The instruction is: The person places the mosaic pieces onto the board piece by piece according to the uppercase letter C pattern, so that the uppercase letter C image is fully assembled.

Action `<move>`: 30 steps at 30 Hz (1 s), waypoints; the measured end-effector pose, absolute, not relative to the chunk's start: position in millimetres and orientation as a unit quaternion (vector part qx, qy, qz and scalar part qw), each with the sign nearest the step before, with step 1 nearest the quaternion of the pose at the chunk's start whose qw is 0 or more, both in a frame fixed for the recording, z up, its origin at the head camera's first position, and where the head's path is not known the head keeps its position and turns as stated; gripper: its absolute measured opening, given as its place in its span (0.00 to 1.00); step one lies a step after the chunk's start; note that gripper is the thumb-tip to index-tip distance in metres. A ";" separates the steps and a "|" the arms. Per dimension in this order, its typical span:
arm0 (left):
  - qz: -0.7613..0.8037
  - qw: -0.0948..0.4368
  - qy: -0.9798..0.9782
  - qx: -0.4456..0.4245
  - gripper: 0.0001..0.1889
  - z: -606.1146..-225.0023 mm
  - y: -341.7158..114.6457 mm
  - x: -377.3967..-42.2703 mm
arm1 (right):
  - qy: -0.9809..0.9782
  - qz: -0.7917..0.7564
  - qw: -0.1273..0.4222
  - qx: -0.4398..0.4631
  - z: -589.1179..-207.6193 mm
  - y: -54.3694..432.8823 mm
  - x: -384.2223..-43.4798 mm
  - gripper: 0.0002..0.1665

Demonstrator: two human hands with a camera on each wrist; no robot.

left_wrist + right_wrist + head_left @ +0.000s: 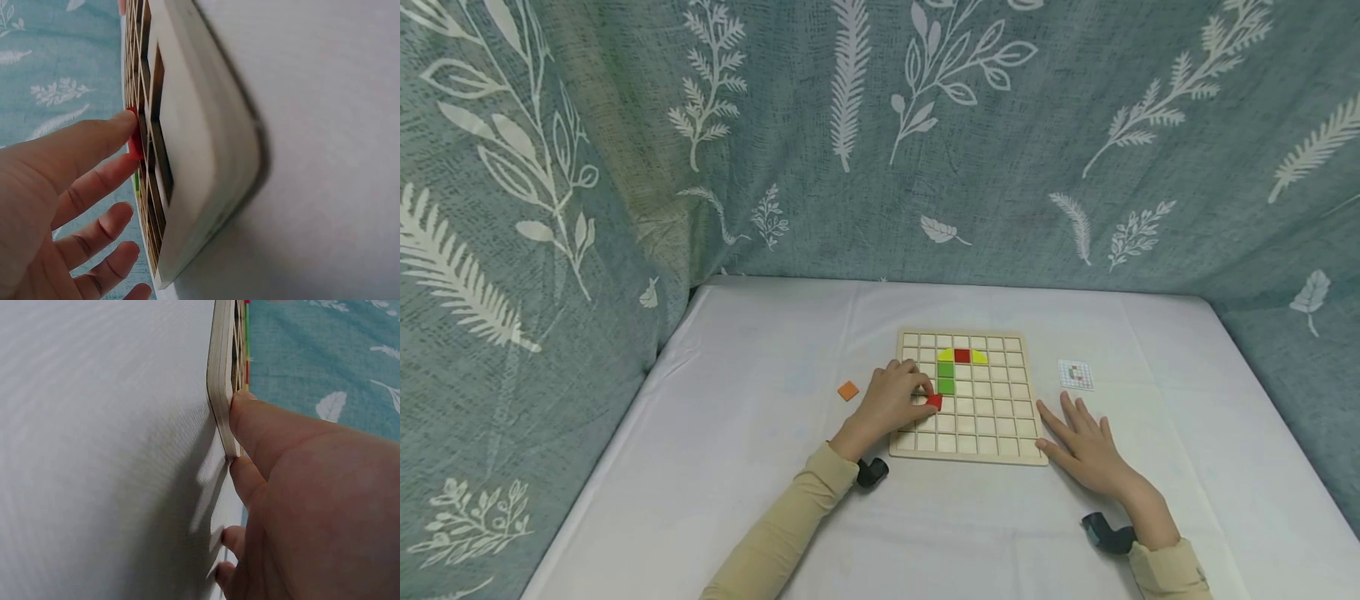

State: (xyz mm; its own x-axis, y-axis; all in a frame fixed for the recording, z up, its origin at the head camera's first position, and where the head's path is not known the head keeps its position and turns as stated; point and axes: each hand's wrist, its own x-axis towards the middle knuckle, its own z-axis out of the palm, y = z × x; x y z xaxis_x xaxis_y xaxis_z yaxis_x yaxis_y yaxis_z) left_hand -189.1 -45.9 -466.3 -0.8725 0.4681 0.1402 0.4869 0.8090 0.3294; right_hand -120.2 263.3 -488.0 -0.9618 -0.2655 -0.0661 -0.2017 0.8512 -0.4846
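Note:
My left hand (892,396) pinches a red square tile (934,402) between thumb and index finger, over the left part of a wooden grid board (968,460). In the left wrist view the red tile (133,139) is at the grid's surface; whether it sits in a cell I cannot tell. Above it in the head view, two green tiles (946,377) fill cells in one column. Another red tile (962,356) lies between two yellow pieces (979,357) near the top. My right hand (1092,454) has its fingers extended, thumb and index fingertip touching the board's right edge.
An orange square tile (847,391) lies on the white cloth left of the board. To the right is a small card (1077,375) with a printed grid pattern. Patterned blue-green curtains (880,208) stand behind and beside the table (760,350).

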 end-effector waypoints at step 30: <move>-0.176 -0.049 -0.920 -0.348 0.11 -457.8 -48.5 -206.0 | 0.958 -0.250 0.063 -0.123 -487.3 263.7 -120.0 0.38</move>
State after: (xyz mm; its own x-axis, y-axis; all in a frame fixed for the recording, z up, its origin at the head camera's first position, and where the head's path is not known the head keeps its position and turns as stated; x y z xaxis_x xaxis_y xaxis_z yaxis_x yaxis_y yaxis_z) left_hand -206.0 -48.5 -457.8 -0.7531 0.6572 0.0325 0.6228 0.6960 0.3575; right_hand -120.0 263.7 -487.3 -0.9619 -0.2667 -0.0594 -0.2036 0.8446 -0.4953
